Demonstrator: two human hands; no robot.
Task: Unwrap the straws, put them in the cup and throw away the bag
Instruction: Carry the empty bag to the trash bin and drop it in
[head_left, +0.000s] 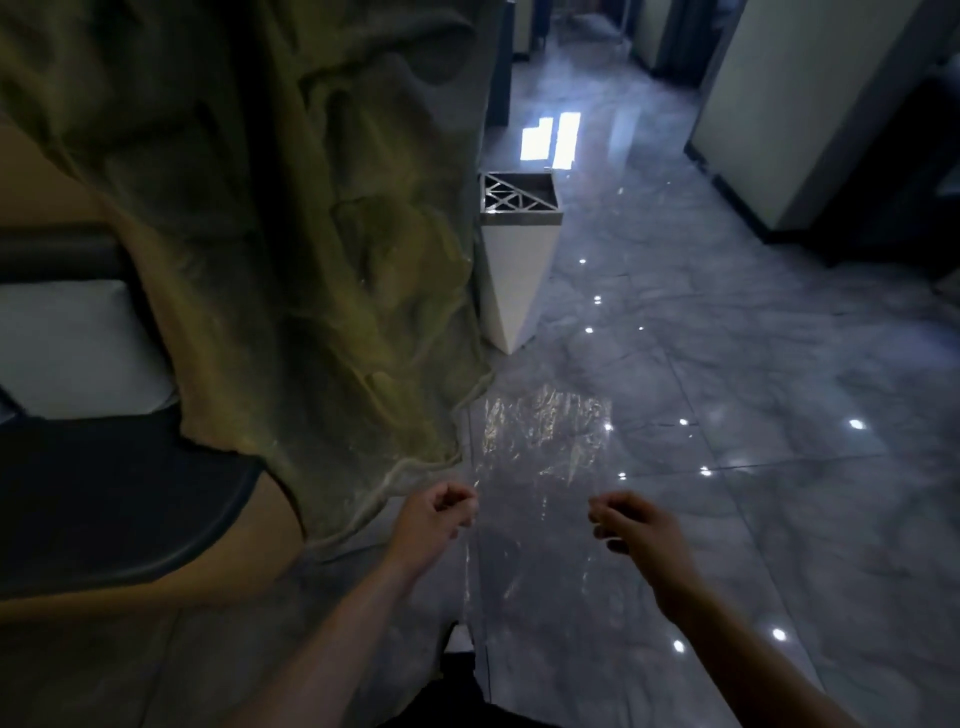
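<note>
At the bottom of the frame both forearms reach forward over the glossy grey floor (727, 395). The left hand (434, 519), lower centre, has its fingers curled and pinches the left edge of a clear plastic bag (540, 467). The right hand (636, 530) has curled fingers at the bag's right edge; whether it truly grips the film cannot be told. The bag is stretched between them, up in the air. A draped olive cloth (311, 260) fills the left side. Beyond, in the centre, a white bin (514, 280) stands against the cloth's edge, and open floor runs to the upper right.
</note>
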